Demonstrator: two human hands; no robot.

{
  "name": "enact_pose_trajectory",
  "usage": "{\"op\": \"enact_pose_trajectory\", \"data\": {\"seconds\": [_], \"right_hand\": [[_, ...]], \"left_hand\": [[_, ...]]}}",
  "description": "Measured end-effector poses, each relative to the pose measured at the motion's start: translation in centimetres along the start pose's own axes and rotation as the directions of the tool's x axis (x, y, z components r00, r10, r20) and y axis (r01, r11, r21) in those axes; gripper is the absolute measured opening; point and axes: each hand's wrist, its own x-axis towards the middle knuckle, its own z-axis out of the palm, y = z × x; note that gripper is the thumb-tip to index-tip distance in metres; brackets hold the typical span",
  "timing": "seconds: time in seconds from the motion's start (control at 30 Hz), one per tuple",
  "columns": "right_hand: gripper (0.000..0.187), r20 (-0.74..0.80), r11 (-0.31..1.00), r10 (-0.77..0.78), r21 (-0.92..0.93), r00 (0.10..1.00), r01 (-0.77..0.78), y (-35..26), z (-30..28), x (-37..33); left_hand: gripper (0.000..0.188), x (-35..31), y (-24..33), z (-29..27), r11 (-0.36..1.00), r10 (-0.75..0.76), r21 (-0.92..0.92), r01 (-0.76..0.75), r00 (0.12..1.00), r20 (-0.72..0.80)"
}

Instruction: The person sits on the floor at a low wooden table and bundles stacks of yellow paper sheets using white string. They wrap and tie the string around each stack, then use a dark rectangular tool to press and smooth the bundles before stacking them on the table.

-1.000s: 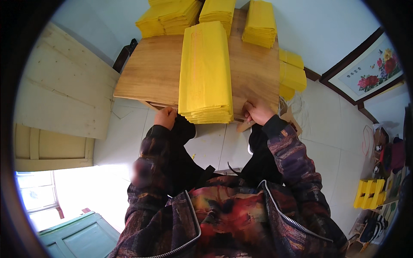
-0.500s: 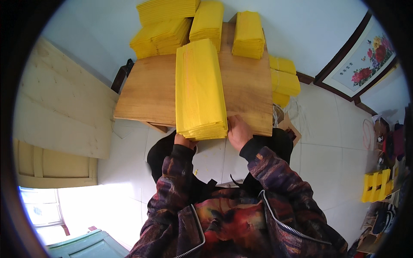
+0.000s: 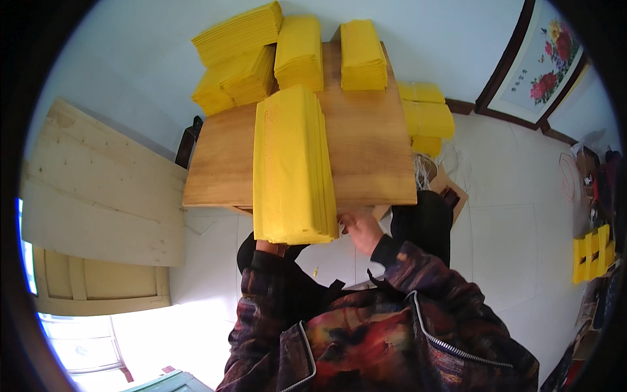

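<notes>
A long stack of folded yellow sheets (image 3: 287, 170) reaches from over the wooden table (image 3: 366, 150) past its near edge, toward my lap. Under the stack's near end is my left hand (image 3: 271, 247), bearing it from below; its fingers are hidden by the sheets. My right hand (image 3: 361, 230) is at the near right corner of the stack, fingers curled in close to the sheets' edge. Whether anything is between those fingertips cannot be made out. The layers along the right side look slightly fanned and uneven.
More yellow stacks stand along the table's far side: a left pile (image 3: 235, 75), a middle one (image 3: 298, 52) and a right one (image 3: 363, 55). Yellow bundles (image 3: 428, 121) and a cardboard box (image 3: 450, 189) with pale strings sit right of the table. A wooden board (image 3: 104, 183) stands left.
The stack has come nearer my lap, its near end now further past the table's edge. My right hand has shifted from gripping the stack's side to its near corner, fingers more curled. The view has shifted.
</notes>
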Motion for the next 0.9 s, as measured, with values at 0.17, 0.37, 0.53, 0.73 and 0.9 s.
{"op": "enact_pose_trajectory", "data": {"seconds": [0.17, 0.37, 0.53, 0.73, 0.9], "right_hand": [[0.033, 0.155, 0.705, 0.437, 0.552, 0.886, -0.445, 0.8, -2.4, 0.5], [0.032, 0.199, 0.583, 0.469, 0.662, 0.86, -0.471, 0.1, -2.2, 0.9], [0.03, 0.143, 0.485, 0.442, 0.792, 0.885, -0.37, -0.9, -3.6, 1.6], [0.027, 0.192, 0.647, 0.457, 0.598, 0.868, -0.473, -3.2, -4.7, 5.3], [0.026, 0.261, 0.764, 0.45, 0.382, 0.854, -0.52, -3.8, -4.5, 8.4]], "left_hand": [[0.018, 0.6, 0.0, 0.0, 0.999, -0.011, 0.033, 0.011, 1.0, -0.017], [0.016, 1.9, 1.2, -0.6, 0.997, 0.001, 0.082, 0.001, 1.0, -0.025], [0.015, 2.7, 4.2, -3.6, 0.993, 0.017, 0.116, -0.013, 0.999, -0.034], [0.013, 3.5, 7.2, -5.4, 0.756, 0.321, 0.559, -0.341, 0.937, 0.137], [0.012, 3.0, 8.4, -3.9, 0.928, 0.272, 0.284, -0.239, 0.959, -0.08]]}}
